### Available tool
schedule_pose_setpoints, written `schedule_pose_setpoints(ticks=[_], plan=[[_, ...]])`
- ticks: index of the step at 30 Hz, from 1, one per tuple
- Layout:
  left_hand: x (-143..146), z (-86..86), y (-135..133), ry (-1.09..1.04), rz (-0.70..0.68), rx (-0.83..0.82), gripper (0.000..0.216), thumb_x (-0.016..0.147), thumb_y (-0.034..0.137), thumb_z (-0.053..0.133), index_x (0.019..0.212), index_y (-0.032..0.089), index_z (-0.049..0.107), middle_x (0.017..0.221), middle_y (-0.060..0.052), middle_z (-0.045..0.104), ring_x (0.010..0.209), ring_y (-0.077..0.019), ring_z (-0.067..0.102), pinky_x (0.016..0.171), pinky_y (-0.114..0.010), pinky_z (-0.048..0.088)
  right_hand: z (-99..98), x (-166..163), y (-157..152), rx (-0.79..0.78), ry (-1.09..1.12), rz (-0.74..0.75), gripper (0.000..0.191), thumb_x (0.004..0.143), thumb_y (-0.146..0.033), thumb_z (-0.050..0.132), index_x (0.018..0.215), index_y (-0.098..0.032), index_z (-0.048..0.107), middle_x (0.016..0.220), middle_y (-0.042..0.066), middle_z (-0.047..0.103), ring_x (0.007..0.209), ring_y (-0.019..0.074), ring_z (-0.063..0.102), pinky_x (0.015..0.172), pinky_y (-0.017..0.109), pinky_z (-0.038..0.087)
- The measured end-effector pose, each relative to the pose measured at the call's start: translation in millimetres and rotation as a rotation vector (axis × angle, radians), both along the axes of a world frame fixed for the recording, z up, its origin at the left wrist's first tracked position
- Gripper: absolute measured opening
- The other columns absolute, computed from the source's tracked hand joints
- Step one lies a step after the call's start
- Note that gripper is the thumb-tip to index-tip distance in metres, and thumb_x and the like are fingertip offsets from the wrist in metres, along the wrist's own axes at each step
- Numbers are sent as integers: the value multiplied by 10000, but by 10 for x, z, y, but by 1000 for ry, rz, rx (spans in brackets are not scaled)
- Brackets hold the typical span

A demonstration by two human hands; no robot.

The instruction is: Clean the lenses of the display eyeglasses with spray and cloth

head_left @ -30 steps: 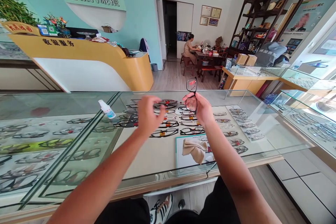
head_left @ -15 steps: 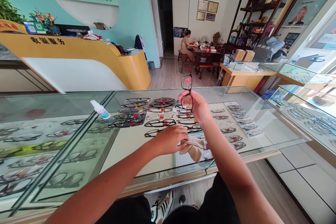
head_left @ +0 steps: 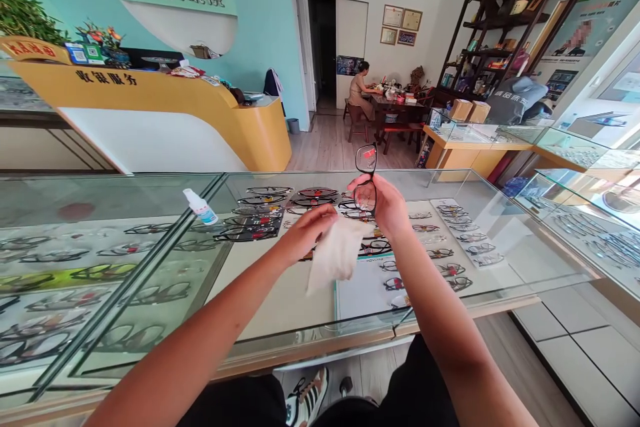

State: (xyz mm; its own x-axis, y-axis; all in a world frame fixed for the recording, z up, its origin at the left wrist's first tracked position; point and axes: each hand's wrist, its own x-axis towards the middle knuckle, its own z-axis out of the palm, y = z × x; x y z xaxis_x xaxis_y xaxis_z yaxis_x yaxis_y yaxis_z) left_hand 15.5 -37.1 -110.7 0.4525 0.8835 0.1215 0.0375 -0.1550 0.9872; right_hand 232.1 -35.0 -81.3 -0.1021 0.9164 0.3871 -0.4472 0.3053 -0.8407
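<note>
My right hand (head_left: 391,205) grips a pair of dark-framed eyeglasses (head_left: 367,177), held on end above the glass display case, with a red mark on the upper lens. My left hand (head_left: 311,230) pinches a pale cloth (head_left: 337,250) by its upper edge. The cloth hangs open, a little to the left of the eyeglasses and apart from them. Under the case's glass top, rows of spectacle frames (head_left: 250,233) lie below my hands. Part of these rows is hidden by the cloth and my arms.
A small white spray bottle (head_left: 201,207) stands on the glass top to the left. Behind are a yellow counter (head_left: 260,133), a seated person (head_left: 361,90) at a dark table, and more display cases (head_left: 480,140) at right. Another person in grey (head_left: 515,101) is beyond them.
My left hand has risen up and to the left, and the bunched cloth now hangs unfolded from it. My right hand still holds the eyeglasses. The whole view has shifted slightly.
</note>
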Motion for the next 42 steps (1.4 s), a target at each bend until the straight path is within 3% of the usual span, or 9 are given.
schedule_pose_setpoints(ticks=[4, 9, 13, 18, 24, 30, 33, 38, 42], plan=[[-160, 79, 167, -249, 241, -116, 386, 806, 511, 881, 825, 217, 631, 657, 55, 451, 543, -108, 375, 495, -246, 241, 72, -2, -107, 70, -29, 4, 350, 1053, -461, 608, 982, -195, 824, 1058, 107, 834, 835, 193, 646, 776, 322, 528], [-254, 121, 312, -513, 361, -112, 428, 734, 487, 975, 810, 218, 652, 733, 11, 603, 628, -145, 549, 518, -253, 417, 9, -129, -158, 55, -145, 65, 417, 1063, -549, 613, 978, -201, 826, 1030, 97, 798, 877, 217, 630, 845, 349, 517], [-246, 130, 312, -630, 362, -85, 474, 732, 485, 1004, 812, 214, 623, 807, -9, 690, 674, -158, 640, 558, -257, 514, -95, -308, -183, 48, -251, 142, 455, 1073, -588, 607, 947, -206, 821, 993, 79, 772, 898, 221, 612, 892, 357, 479], [-178, 128, 234, -628, 328, 9, 552, 733, 566, 1011, 875, 228, 599, 827, 1, 705, 709, -171, 677, 640, -292, 588, -145, -431, -204, 42, -288, 166, 473, 1044, -637, 634, 906, -214, 795, 967, 69, 760, 909, 222, 605, 917, 361, 467], [-129, 28, 161, -440, 292, 168, 494, 884, 629, 900, 922, 227, 616, 846, 25, 627, 712, -116, 583, 641, -236, 509, -194, -460, -173, 31, -260, 156, 490, 1014, -667, 669, 874, -210, 779, 916, 59, 733, 865, 207, 591, 884, 351, 475], [-135, 1, 114, -357, 227, 227, 478, 1034, 694, 683, 994, 221, 731, 752, 5, 559, 635, -144, 528, 604, -300, 470, -222, -480, -178, 35, -280, 205, 464, 1028, -640, 655, 886, -214, 774, 920, 52, 732, 863, 208, 595, 880, 345, 482], [-125, 37, 84, -306, 310, 251, 404, 992, 613, 793, 975, 216, 726, 740, 21, 563, 603, -119, 520, 568, -277, 444, -247, -487, -174, 36, -278, 234, 446, 1045, -614, 639, 899, -216, 777, 913, 48, 726, 864, 212, 599, 878, 347, 474], [-88, 128, 53, -436, 216, 151, 504, 849, 475, 970, 1025, 250, 555, 873, 59, 727, 489, -78, 531, 517, -271, 504, -265, -479, -165, 56, -266, 292, 436, 1072, -560, 624, 850, -212, 768, 909, 53, 719, 851, 209, 596, 871, 344, 486], [-76, 177, 44, -462, 43, 11, 491, 857, 492, 961, 1097, 218, 630, 741, 58, 684, 472, -94, 522, 538, -310, 566, -260, -454, -156, 81, -275, 321, 414, 1088, -500, 604, 836, -214, 767, 915, 58, 721, 870, 214, 607, 885, 345, 495]])
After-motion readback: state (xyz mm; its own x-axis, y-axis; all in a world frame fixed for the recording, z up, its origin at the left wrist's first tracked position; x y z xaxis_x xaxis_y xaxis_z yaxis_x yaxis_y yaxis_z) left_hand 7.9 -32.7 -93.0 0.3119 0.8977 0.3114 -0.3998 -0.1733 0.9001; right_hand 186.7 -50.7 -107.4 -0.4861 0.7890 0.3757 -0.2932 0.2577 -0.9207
